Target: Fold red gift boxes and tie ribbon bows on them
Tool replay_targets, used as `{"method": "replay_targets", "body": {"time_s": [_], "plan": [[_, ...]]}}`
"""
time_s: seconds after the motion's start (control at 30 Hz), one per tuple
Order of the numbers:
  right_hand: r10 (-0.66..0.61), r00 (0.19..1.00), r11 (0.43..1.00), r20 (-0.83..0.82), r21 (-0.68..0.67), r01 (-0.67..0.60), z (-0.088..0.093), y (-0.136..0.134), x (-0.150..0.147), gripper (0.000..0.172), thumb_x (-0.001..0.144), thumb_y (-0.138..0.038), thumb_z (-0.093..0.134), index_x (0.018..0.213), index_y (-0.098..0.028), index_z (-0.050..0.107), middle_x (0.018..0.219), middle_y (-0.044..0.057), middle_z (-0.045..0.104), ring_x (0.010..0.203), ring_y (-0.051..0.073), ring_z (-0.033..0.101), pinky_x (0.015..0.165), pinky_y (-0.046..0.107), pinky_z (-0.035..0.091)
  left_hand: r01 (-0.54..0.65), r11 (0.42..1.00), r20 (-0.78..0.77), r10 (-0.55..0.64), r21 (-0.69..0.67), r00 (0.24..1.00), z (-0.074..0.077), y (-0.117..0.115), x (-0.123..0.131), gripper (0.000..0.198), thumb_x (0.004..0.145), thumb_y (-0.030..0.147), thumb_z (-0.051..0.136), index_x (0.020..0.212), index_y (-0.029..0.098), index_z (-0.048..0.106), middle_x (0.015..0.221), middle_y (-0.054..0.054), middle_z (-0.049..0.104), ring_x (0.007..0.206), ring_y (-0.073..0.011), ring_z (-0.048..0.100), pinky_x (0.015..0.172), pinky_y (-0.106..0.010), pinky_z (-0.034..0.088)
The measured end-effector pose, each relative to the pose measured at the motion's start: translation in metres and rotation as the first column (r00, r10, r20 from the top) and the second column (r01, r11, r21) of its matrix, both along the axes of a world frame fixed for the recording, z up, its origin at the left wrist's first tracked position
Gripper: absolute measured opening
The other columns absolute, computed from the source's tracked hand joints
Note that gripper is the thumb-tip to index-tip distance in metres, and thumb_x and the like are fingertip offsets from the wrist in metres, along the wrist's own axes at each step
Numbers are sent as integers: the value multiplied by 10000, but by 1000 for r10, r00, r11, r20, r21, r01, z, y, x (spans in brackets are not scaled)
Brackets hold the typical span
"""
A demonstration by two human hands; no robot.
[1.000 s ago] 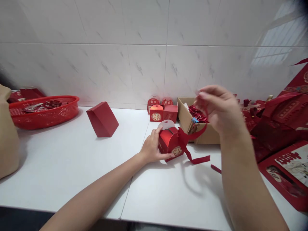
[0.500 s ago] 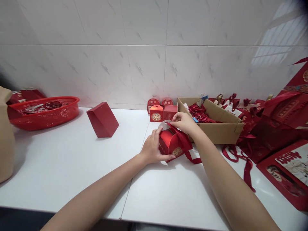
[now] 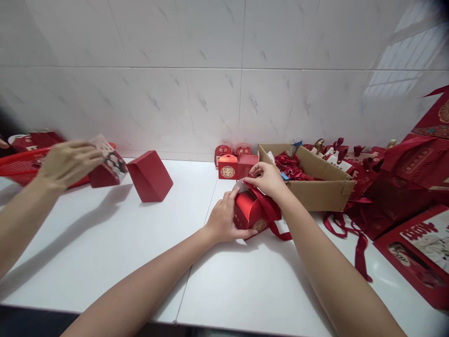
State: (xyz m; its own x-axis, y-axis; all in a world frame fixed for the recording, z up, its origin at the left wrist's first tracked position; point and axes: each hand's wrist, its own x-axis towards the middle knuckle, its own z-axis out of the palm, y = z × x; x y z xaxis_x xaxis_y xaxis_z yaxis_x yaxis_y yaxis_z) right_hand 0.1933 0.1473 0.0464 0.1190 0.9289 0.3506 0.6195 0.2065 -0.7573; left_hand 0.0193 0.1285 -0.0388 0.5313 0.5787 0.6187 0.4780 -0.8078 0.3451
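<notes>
A small red gift box [image 3: 247, 209] with a gold emblem is tilted just over the white tabletop. My left hand [image 3: 224, 219] grips it from the left, thumb along the lower front and fingers at the upper edge. My right hand [image 3: 264, 179] pinches the dark red ribbon [image 3: 268, 202] by the pale tab at the box's top. The ribbon drapes over the right side of the box, and its tail curls on the table. Behind the hands, small red boxes [image 3: 228, 167] stand near the wall.
A cardboard box [image 3: 317, 195] of red ribbons sits right of the hands, with red bags and a windowed box [image 3: 414, 252] beyond. Left are a red box [image 3: 150, 177], a red basket [image 3: 17, 164] and another person's hand [image 3: 68, 161] holding a red box [image 3: 108, 164].
Another person's hand has come in at the left with a printed red box, in front of the basket. My hands and the held box have shifted slightly; both grips are kept.
</notes>
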Motion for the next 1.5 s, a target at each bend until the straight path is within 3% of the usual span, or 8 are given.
{"method": "replay_targets", "body": {"time_s": [0.3,0.5,0.9,1.07,1.23,1.5], "plan": [[228,921,953,-315,-123,-278,0,-3,8,201,683,-184,716,871,-124,676,879,97,709,837,171,658,763,292,529,24,999,1,-24,30,1000,2,-7,3,1105,528,575,731,1390,228,133,1196,-150,446,1056,-345,519,831,-510,472],[320,882,914,-347,-134,-384,5,-8,15,199,692,-186,712,890,-165,711,917,79,719,891,182,656,807,309,528,44,998,-3,-44,36,999,2,-9,4,1116,516,569,734,1392,233,131,1192,-151,452,1050,-353,525,831,-516,468],[267,886,880,-379,-278,-384,19,-20,17,155,677,-194,731,832,-185,737,814,61,721,670,133,631,584,234,502,58,998,1,-58,35,998,2,-10,4,1116,512,535,753,1398,251,137,1257,-148,437,1106,-350,505,857,-520,465],[311,873,862,-376,-275,-426,21,-22,18,85,659,-224,742,736,-189,740,745,47,713,632,125,602,593,244,499,64,998,19,-65,29,998,2,-10,5,1114,506,522,757,1398,261,144,1266,-146,431,1109,-354,509,856,-533,465],[334,885,855,-324,-291,-429,20,-19,22,151,651,-271,742,780,-193,746,734,41,705,594,114,580,554,238,479,59,998,8,-59,29,998,2,-9,5,1111,504,534,754,1392,261,144,1266,-150,418,1109,-359,511,858,-533,468],[293,904,908,-310,-204,-365,35,-30,24,233,653,-328,737,815,-161,744,643,17,652,434,52,454,457,225,390,39,999,-4,-39,4,999,4,-9,4,1084,515,574,740,1374,248,165,1277,-160,419,1102,-354,516,852,-522,465]]}}
